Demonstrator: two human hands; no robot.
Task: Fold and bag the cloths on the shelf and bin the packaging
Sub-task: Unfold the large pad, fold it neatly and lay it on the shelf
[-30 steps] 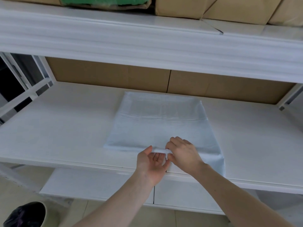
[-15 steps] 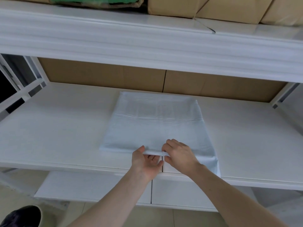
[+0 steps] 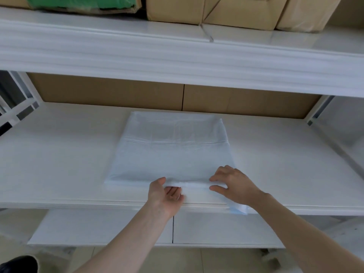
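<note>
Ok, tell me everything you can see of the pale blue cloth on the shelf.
The pale blue cloth lies flat as a folded rectangle on the white middle shelf, thin and smooth, with a crease line across its far part. Both hands pinch its near edge: left hand palm up, right hand from above. Its near right corner hangs over the shelf front.

cardboard boxes [image 3: 212,10] cropped by top edge, dark bin [image 3: 17,265] cut off bottom-left, cloth [image 3: 173,152] corner under right wrist

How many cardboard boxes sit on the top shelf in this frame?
3 at least: one at the left holding something green, one in the middle, one at the right. All are cropped by the frame's top edge, so more may be hidden.
</note>
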